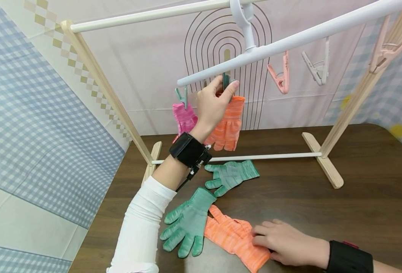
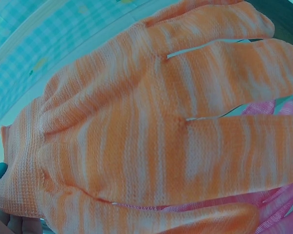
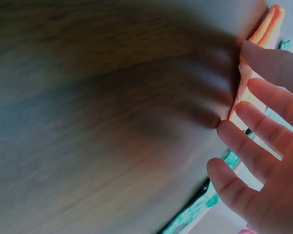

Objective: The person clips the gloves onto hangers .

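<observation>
In the head view my left hand [image 1: 212, 106] is raised to the white hanger bar [image 1: 221, 66] and pinches a dark green clothespin [image 1: 226, 81]. Below it hangs an orange knit glove [image 1: 229, 123], cuff up; this glove [image 2: 122, 126] fills much of the left wrist view. To its left a pink glove [image 1: 185, 117] hangs from a light green clothespin [image 1: 183, 98], partly hidden by my left arm. My right hand [image 1: 284, 240] rests at the edge of a second orange glove [image 1: 233, 235] lying on the table. Its fingers [image 3: 244, 146] look extended and spread in the right wrist view.
Two green gloves [image 1: 188, 223] [image 1: 233, 175] lie on the brown table [image 1: 368, 212]. Pink [image 1: 282, 76] and white clothespins [image 1: 318, 66] hang farther right on the bar. A wooden-legged rack [image 1: 101, 87] stands around the hanger, with a low white crossbar [image 1: 272, 156].
</observation>
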`<state>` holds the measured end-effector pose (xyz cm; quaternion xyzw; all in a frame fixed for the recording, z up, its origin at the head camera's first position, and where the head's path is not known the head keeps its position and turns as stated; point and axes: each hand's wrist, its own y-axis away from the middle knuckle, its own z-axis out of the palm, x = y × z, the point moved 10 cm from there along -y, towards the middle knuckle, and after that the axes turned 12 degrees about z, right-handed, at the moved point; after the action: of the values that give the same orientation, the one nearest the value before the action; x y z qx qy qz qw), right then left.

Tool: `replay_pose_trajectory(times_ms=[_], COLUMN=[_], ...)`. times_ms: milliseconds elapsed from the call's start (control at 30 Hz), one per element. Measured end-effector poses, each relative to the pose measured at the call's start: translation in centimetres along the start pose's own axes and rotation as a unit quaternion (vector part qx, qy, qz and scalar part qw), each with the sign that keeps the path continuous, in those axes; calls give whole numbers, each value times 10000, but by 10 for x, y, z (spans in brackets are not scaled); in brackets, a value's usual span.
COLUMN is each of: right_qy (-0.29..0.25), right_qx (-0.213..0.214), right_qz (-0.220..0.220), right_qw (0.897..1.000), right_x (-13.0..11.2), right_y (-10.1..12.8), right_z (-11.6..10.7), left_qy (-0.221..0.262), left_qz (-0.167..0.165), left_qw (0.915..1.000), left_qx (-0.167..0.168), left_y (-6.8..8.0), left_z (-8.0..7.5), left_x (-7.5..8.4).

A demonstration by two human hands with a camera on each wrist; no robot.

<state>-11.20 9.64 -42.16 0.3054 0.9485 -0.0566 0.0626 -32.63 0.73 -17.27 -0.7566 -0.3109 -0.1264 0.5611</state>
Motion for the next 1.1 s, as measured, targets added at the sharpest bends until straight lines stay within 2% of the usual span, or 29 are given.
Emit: replay_pose_trajectory(times_ms=[300, 467, 700, 1100], right_qy=[327, 280, 316, 73], right_qx=[212, 254, 710, 1000], right_qz=[239, 461, 575, 878], right_qw=[9990, 9982, 9953, 9911], right_x=[14, 26, 39, 56], right_y=[8, 12, 18, 24], right_z=[-6, -8, -16, -21], left_qy=[-76, -86, -78, -142], left_qz=[-4, 7, 1, 2], left_qw=[10000, 10000, 10000, 9999], left_qx=[20, 31, 13, 32], left_y=[0, 0, 1, 1], left_z=[-1, -1, -1, -3], left_x=[0, -1, -1, -1])
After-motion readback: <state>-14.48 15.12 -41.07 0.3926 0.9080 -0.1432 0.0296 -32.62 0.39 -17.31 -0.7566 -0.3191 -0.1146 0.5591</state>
